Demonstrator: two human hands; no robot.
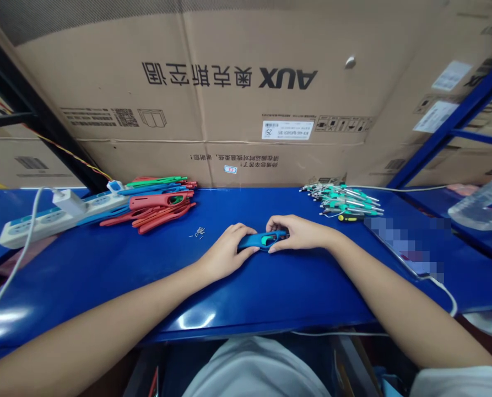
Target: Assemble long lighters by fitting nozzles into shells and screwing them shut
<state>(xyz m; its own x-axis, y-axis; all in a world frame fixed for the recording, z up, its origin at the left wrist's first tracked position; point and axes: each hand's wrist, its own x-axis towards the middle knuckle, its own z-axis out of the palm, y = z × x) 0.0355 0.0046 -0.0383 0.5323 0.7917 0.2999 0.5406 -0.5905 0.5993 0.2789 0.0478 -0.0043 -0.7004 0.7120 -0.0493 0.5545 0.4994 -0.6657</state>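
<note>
In the middle of the blue table, both hands hold a blue stick lighter (252, 241) with a green trigger in its loop. My left hand (228, 251) grips its left end between thumb and fingers. My right hand (293, 232) is closed around the loop end, fingers hiding the tip. Several small screws (199, 232) lie loose to the left of my left hand. At the far left sits a pile of red, blue and green lighter casings (158, 204). Beyond my right hand lies a heap of lighter inner parts (345, 198) with green pieces and metal rods.
A white power strip (43, 220) with plugs and a cable lies on the left. On the right are a yellow-handled tool (351, 218), a blurred phone-like device (406, 248) with a cable and a clear plastic bottle (483, 204). Large cartons (229, 110) stand behind the table.
</note>
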